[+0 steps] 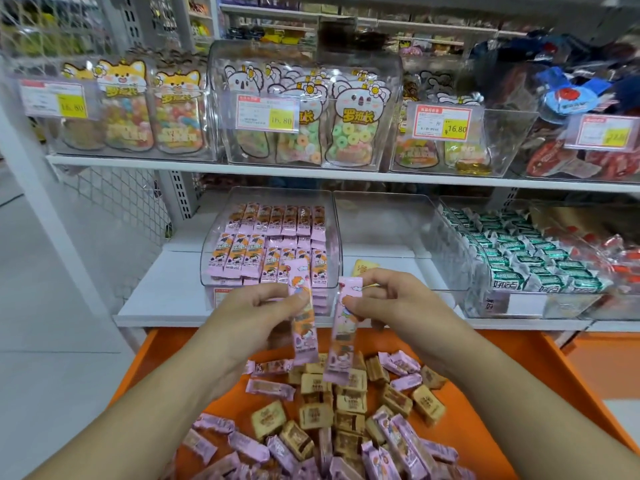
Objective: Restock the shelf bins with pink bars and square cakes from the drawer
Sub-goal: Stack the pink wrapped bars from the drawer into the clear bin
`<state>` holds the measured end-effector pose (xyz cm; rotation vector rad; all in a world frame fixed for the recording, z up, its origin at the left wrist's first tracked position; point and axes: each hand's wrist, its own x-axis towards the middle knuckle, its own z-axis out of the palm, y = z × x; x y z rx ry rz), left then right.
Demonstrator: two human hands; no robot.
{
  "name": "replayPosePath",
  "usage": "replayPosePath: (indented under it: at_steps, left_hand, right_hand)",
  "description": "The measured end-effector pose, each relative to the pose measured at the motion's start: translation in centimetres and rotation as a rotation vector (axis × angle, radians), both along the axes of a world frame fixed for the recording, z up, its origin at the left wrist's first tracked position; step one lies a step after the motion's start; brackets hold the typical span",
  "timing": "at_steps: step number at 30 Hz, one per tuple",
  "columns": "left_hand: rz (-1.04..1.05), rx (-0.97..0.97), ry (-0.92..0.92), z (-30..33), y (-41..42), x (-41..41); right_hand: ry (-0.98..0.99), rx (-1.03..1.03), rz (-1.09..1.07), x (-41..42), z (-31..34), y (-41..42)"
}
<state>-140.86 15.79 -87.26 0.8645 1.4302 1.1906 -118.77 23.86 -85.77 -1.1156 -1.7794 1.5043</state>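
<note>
left hand [256,308] pinching pink bar [304,317] (right hand [388,303] likewise)

The orange drawer [502,403] is cut off by the bottom edge, so the pink bars [249,445] and square cakes [315,415] heaped nearest the person run out of view. Above the drawer, the price tags [266,111] on the clear bins carry small print too blurred to read. Up beyond them, the far shelves [346,32] melt into a dim smear of packets.
</note>
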Motion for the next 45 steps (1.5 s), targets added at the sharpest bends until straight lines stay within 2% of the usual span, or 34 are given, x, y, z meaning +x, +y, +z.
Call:
replayPosePath:
  at_steps: [6,10,13,16,18,20,30,36,40,45]
  left_hand:
    - [-0.115,-0.032,0.022,-0.2,-0.4,1.8]
    - [-0.168,-0.054,0.110,0.2,-0.4,1.4]
    - [-0.145,-0.040,0.111,0.5,-0.4,1.3]
    - [-0.082,-0.031,0.089,0.7,-0.1,0.9]
    - [-0.026,-0.037,0.109,0.7,0.2,0.4]
    - [-0.012,-0.064,0.122,0.7,0.4,0.1]
    - [-0.005,-0.132,0.240,1.1,1.3,-2.2]
    - [0.027,-0.087,0.275,1.7,2.2,-4.2]
    - [0.021,-0.090,0.279,1.9,3.2,-5.3]
    - [-0.008,-0.021,0.332,2.0,4.6,-6.1]
  right_hand:
    - [0.048,0.005,-0.033,-1.8,-0.4,-1.1]
    - [-0.016,0.031,-0.068,-2.4,-0.6,-1.5]
    - [-0.219,0.246,-0.060,-2.1,-0.1,-1.5]
    - [-0.343,0.552,0.201,-1.6,0.4,-1.3]
    - [-0.387,0.621,0.309,-2.0,0.4,-1.5]
    - [-0.408,0.666,0.320,-2.6,0.2,-1.7]
    - [-0.505,0.776,0.296,-6.4,0.4,-0.2]
    - [-0.567,0.727,0.332,-8.9,1.3,1.6]
    - [-0.546,0.750,0.318,-10.1,1.4,2.7]
    - [-0.490,0.774,0.189,-11.3,0.8,5.5]
